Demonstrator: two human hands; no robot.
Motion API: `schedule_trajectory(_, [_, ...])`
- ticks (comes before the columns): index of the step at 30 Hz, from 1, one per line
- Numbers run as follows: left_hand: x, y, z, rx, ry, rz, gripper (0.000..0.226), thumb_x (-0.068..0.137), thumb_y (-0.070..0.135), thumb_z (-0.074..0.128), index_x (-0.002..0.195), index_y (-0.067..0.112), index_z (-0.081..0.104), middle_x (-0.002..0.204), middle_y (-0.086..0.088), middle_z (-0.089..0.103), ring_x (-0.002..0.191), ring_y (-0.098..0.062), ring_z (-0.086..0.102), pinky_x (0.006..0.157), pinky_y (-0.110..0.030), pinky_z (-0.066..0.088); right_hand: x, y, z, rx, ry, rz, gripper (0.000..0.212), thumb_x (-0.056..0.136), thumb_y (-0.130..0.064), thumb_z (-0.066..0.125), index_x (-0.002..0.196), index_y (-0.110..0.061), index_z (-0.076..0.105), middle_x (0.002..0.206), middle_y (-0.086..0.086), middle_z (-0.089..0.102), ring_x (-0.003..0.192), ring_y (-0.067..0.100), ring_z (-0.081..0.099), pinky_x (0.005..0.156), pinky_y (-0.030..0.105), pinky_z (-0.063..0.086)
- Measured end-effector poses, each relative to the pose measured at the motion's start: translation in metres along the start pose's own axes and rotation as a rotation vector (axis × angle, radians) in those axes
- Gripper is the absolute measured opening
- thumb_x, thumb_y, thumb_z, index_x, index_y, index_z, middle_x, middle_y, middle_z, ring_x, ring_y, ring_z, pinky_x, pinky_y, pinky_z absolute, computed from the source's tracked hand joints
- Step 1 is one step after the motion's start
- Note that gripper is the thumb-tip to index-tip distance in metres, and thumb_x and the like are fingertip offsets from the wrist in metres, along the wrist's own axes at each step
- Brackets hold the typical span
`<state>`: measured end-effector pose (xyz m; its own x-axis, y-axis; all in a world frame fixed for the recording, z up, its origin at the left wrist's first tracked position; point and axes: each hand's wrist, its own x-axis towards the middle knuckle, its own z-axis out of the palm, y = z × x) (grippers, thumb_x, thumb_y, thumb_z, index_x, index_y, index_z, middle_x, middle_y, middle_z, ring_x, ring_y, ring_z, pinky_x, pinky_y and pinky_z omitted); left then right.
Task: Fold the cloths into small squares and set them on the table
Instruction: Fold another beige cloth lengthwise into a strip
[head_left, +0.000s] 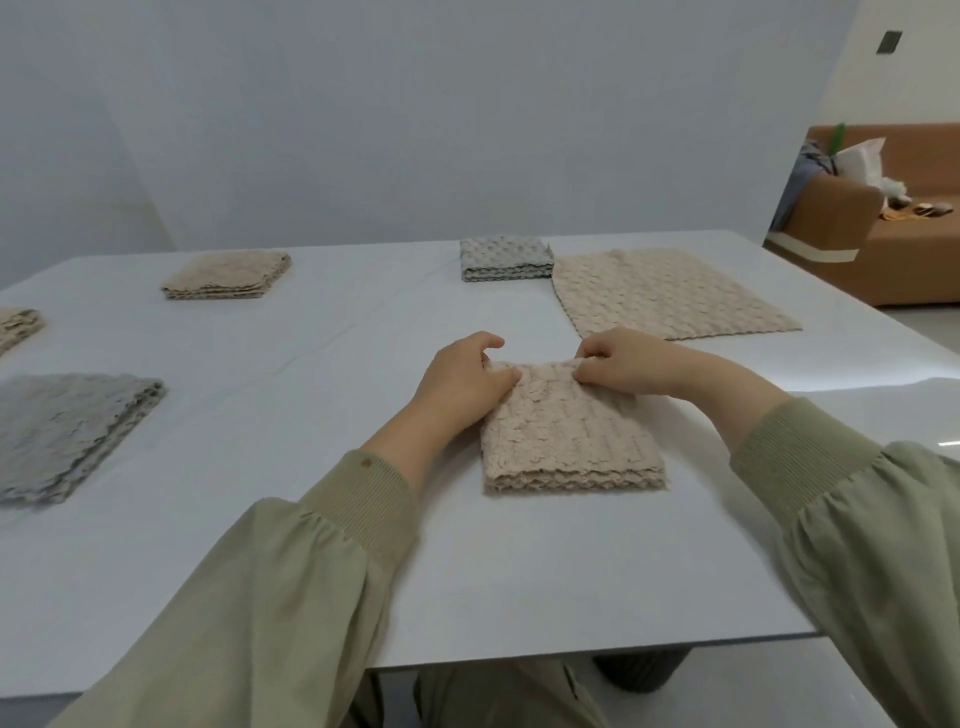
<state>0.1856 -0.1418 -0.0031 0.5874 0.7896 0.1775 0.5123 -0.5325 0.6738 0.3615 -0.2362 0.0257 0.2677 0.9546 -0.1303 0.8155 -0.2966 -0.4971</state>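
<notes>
Head view: left hand (461, 385) and right hand (626, 370) pinch folded beige cloth (569, 444) (far corners); table (467, 577) white.

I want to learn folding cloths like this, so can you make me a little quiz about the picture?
1. True or false: the left hand and the right hand both pinch the far edge of the folded beige cloth.
2. The big beige cloth at far right is: A) rolled up, B) spread flat, C) hanging off the table.
3. How many grey cloths are on the table?

Key
1. True.
2. B.
3. Two: the small grey stack at the back and the folded grey cloth on the left.
</notes>
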Motion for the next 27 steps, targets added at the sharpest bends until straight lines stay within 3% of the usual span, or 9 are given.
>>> schedule_trajectory(3, [-0.002, 0.0, 0.001, 0.174, 0.051, 0.181, 0.043, 0.094, 0.034, 0.051, 0.135, 0.02, 0.047, 0.13, 0.0, 0.047, 0.114, -0.016, 0.048, 0.095, -0.028, 0.037, 0.002, 0.0, 0.009, -0.12, 0.178, -0.098, 0.024, 0.094, -0.024, 0.048, 0.111, -0.013, 0.06, 0.11, 0.005, 0.063, 0.097, 0.019, 0.057, 0.084, 0.033, 0.046])
schedule_trajectory(5, [-0.002, -0.004, 0.002, 0.261, 0.011, 0.267, 0.038, 0.096, 0.035, 0.045, 0.13, 0.019, 0.051, 0.128, -0.001, 0.05, 0.118, -0.019, 0.045, 0.094, -0.027, 0.035, 0.002, 0.001, 0.019, -0.173, 0.246, -0.189, 0.031, 0.096, -0.027, 0.045, 0.121, -0.013, 0.057, 0.121, 0.005, 0.058, 0.111, 0.023, 0.052, 0.096, 0.041, 0.041])
schedule_trajectory(9, [-0.001, -0.012, 0.005, 0.435, -0.09, 0.282, 0.034, 0.097, 0.037, 0.038, 0.109, 0.015, 0.061, 0.102, -0.002, 0.054, 0.1, -0.02, 0.047, 0.083, -0.032, 0.04, 0.003, 0.009, 0.036, -0.307, 0.157, -0.263, 0.032, 0.098, -0.032, 0.035, 0.099, -0.011, 0.059, 0.104, 0.005, 0.059, 0.103, 0.027, 0.052, 0.09, 0.044, 0.041])
schedule_trajectory(13, [0.003, -0.015, 0.002, 0.43, -0.063, 0.274, 0.029, 0.096, 0.033, 0.04, 0.111, 0.017, 0.06, 0.099, 0.001, 0.052, 0.097, -0.018, 0.046, 0.081, -0.031, 0.039, 0.009, 0.009, 0.043, -0.259, 0.193, -0.282, 0.033, 0.099, -0.029, 0.036, 0.104, -0.008, 0.061, 0.119, 0.011, 0.056, 0.12, 0.028, 0.046, 0.1, 0.043, 0.036])
schedule_trajectory(17, [0.005, -0.021, -0.003, 0.349, -0.082, 0.255, 0.027, 0.094, 0.03, 0.041, 0.105, 0.019, 0.062, 0.092, 0.004, 0.052, 0.093, -0.015, 0.047, 0.079, -0.029, 0.039, 0.009, 0.001, 0.042, -0.216, 0.171, -0.316, 0.031, 0.099, -0.026, 0.037, 0.095, -0.006, 0.061, 0.1, 0.005, 0.058, 0.099, 0.023, 0.052, 0.093, 0.04, 0.038])
schedule_trajectory(19, [0.009, -0.023, -0.006, 0.234, -0.055, 0.216, 0.03, 0.096, 0.03, 0.038, 0.101, 0.016, 0.064, 0.096, 0.001, 0.058, 0.094, -0.016, 0.051, 0.081, -0.031, 0.041, 0.014, 0.003, 0.033, -0.173, 0.236, -0.277, 0.034, 0.099, -0.027, 0.038, 0.117, -0.007, 0.059, 0.124, 0.008, 0.057, 0.116, 0.024, 0.048, 0.1, 0.034, 0.035])
schedule_trajectory(22, [0.023, -0.03, -0.009, 0.054, 0.074, 0.107, 0.037, 0.1, 0.027, 0.034, 0.102, 0.005, 0.064, 0.105, -0.008, 0.063, 0.102, -0.023, 0.053, 0.087, -0.037, 0.041, 0.04, 0.021, 0.018, -0.09, 0.453, -0.172, 0.038, 0.099, -0.028, 0.039, 0.126, -0.006, 0.054, 0.132, 0.011, 0.054, 0.122, 0.026, 0.046, 0.102, 0.037, 0.035])
schedule_trajectory(24, [0.036, -0.042, -0.01, 0.159, 0.137, 0.076, 0.034, 0.1, 0.025, 0.035, 0.113, 0.01, 0.063, 0.117, -0.009, 0.061, 0.114, -0.026, 0.048, 0.093, -0.037, 0.038, 0.062, 0.036, 0.009, -0.088, 0.523, -0.024, 0.042, 0.097, -0.031, 0.04, 0.129, -0.006, 0.051, 0.135, 0.013, 0.051, 0.125, 0.029, 0.043, 0.104, 0.041, 0.035])
schedule_trajectory(27, [0.051, -0.055, -0.009, 0.47, -0.024, 0.025, 0.043, 0.1, 0.031, 0.029, 0.139, 0.018, 0.042, 0.147, -0.007, 0.037, 0.138, -0.028, 0.024, 0.109, -0.039, 0.025, 0.081, 0.051, 0.006, -0.16, 0.529, 0.186, 0.049, 0.095, -0.04, 0.041, 0.131, -0.008, 0.048, 0.137, 0.013, 0.048, 0.126, 0.033, 0.04, 0.106, 0.047, 0.031])
